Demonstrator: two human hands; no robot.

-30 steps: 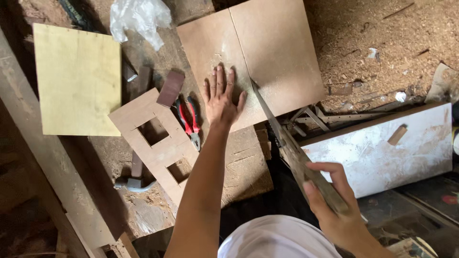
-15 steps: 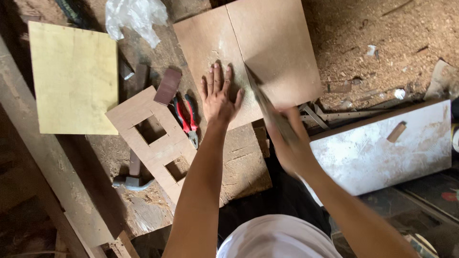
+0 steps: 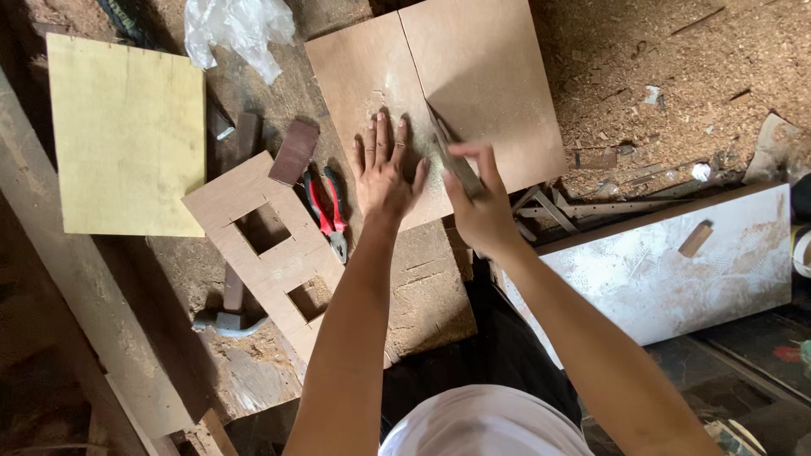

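A left hand (image 3: 384, 173) lies spread flat on the board (image 3: 473, 76), while the right hand (image 3: 481, 207) beside it grips a saw (image 3: 448, 143). Clean cutting likely needs firm pressure and strokes along the kerf.

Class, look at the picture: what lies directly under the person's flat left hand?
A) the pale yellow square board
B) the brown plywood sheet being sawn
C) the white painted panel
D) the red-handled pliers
B: the left hand lies spread flat on the brown plywood sheet, beside the handsaw held in the right hand.
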